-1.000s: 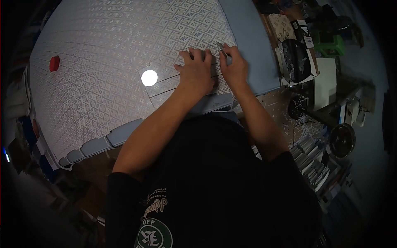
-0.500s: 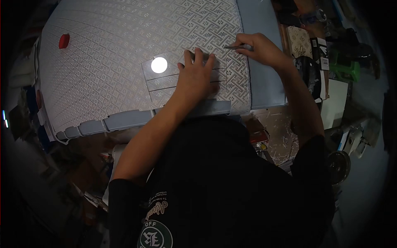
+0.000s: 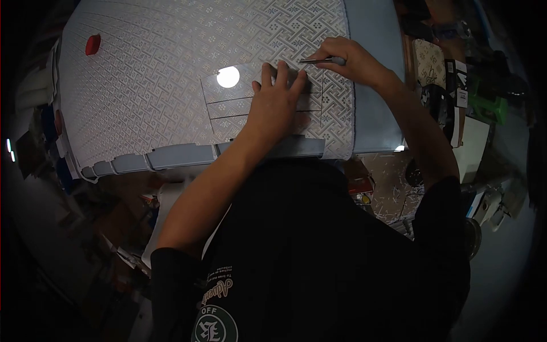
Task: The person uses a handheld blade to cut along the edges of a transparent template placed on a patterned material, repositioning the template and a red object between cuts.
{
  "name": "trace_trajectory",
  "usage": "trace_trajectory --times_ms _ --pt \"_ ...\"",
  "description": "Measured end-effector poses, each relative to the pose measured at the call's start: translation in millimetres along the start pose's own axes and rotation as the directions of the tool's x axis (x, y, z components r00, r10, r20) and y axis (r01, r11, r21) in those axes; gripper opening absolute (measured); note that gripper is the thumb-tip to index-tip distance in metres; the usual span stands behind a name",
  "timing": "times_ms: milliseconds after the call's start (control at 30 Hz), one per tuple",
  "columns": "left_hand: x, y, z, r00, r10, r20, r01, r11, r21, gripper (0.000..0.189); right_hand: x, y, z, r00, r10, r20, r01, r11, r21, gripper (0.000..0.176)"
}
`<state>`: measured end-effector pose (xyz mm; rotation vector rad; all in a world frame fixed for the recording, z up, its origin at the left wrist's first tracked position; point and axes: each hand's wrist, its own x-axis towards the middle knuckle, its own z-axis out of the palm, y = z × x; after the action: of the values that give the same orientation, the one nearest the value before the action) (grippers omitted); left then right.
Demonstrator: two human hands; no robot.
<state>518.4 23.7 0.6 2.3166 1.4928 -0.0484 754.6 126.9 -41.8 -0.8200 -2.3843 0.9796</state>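
Observation:
A pale patterned fabric point(image 3: 154, 74) with a woven lattice design covers the tabletop. On it lies a clear sheet point(image 3: 225, 105) marked with dark straight lines; a lamp's round reflection glares off it. My left hand point(image 3: 275, 105) presses flat on this sheet with the fingers spread, covering its middle. My right hand point(image 3: 350, 60) pinches a slim pointed metal tool point(image 3: 320, 60) with a thicker grey rear end. Its tip points left, right at the sheet's far edge and just beyond my left fingertips.
A small red object point(image 3: 93, 44) sits on the fabric at the far left. The blue-grey table surface point(image 3: 377, 74) shows past the fabric's right edge. Boxes, a green plastic item point(image 3: 489, 107) and other clutter stand to the right. Pale scraps point(image 3: 393, 182) litter the floor below.
The tool's tip has moved left along the sheet's far edge, away from its right corner. My left hand stays on the sheet. The whole view has shifted slightly.

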Motion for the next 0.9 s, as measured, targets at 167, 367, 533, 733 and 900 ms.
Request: trace_trajectory --times_ms 167,367,533,733,900 --pt "-1.2 -0.3 -1.2 1.000 0.021 -0.011 -0.020 0.999 0.030 0.100 -9.8 -25.7 9.9 0.946 0.323 -0.038 -0.305 0.923 0.234 0.016" --pt "-2.2 -2.6 -7.5 0.997 0.066 0.033 -0.066 0.998 0.020 0.106 -4.6 -82.6 54.9 0.683 0.638 -0.355 -0.573 0.770 0.282 0.020" --pt "-5.0 -5.9 -4.5 0.996 0.089 0.028 -0.089 0.996 0.006 0.104 5.8 -101.8 76.8 0.557 0.585 -0.589 -0.612 0.769 0.185 0.024" --pt "-6.0 -12.1 4.1 0.992 0.122 -0.017 -0.122 0.993 0.005 0.097 20.9 -114.2 90.3 0.465 0.651 -0.600 -0.738 0.660 0.143 0.023" --pt "-4.9 -15.3 13.9 0.990 0.138 -0.031 -0.135 0.988 0.079 0.086 19.8 -108.3 119.9 0.392 0.566 -0.725 -0.717 0.682 0.145 0.023"
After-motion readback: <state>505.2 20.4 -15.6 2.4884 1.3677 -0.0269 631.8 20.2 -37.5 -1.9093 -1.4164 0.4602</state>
